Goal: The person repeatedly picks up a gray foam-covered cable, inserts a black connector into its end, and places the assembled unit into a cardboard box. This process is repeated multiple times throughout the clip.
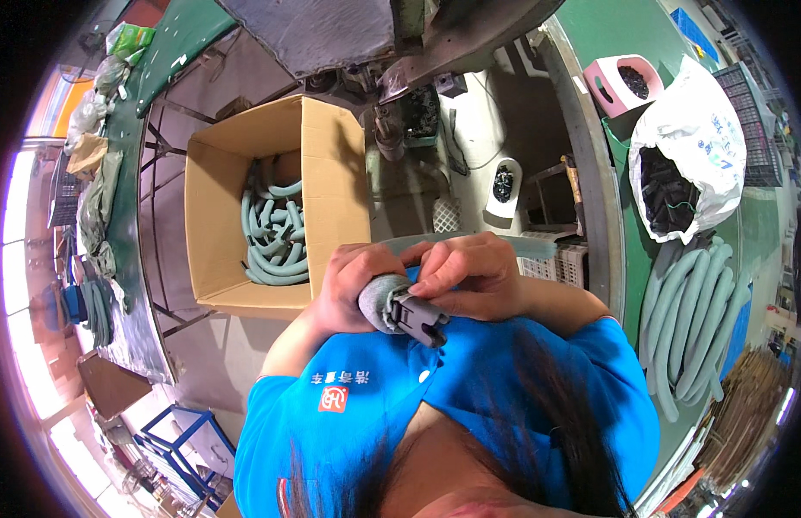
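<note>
My left hand (353, 281) is wrapped round the end of a grey-green foam tube (377, 302), close in front of my chest. A black plastic fitting (420, 320) with a notched tip sticks out of that end, partly inside it. My right hand (471, 274) is closed, its thumb and fingers pressed on the fitting beside the tube's mouth. Behind my hands the tube's length passes and shows again beyond my right wrist. How deep the fitting sits cannot be seen.
An open cardboard box (335, 186) holding several curved grey-green tubes (278, 233) stands ahead on the left. On the right-hand green table lie a white bag (707, 129) of black fittings, a pink bin (598, 85) with small black parts and a pile of tubes (690, 319). Machinery (322, 34) overhangs ahead.
</note>
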Demonstrator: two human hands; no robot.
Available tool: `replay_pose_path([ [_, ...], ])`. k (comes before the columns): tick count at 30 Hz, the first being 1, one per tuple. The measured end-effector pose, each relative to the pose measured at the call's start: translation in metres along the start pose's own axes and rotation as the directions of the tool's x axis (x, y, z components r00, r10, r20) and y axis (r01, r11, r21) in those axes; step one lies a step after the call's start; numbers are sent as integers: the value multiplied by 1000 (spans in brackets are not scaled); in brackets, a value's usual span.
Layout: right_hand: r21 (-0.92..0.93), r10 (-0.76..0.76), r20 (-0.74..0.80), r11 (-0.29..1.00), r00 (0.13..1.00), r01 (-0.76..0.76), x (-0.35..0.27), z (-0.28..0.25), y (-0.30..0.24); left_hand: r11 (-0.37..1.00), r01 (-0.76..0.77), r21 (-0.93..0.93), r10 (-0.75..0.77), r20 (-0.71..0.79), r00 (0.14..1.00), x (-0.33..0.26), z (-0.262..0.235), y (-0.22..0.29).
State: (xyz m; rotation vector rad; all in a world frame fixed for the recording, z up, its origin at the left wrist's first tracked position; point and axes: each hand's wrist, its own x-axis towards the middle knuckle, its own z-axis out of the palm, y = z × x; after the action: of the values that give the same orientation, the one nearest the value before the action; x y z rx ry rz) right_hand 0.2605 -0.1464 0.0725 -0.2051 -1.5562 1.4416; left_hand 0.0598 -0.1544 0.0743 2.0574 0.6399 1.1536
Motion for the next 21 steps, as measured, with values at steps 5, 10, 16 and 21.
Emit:
replay_pose_path([
  [5, -427, -222, 146, 865, 964, 264, 9, -4, -4, 989, -10, -151, 11, 6, 1000, -10, 4, -11],
  [10, -496, -133, 352, 813, 926, 305, 21, -20, -6, 973, 139, -185, -119, 112, 986, -10, -5, -12],
  [16, -573, 189, 253, 819, 949, -10, 32, -18, -11, 893, 383, -238, -348, 176, 921, -30, -14, -37],
  [21, 247, 626, 294, 680, 722, -690, 38, -23, -23, 901, 66, -430, 47, 246, 968, -9, -3, -34],
])
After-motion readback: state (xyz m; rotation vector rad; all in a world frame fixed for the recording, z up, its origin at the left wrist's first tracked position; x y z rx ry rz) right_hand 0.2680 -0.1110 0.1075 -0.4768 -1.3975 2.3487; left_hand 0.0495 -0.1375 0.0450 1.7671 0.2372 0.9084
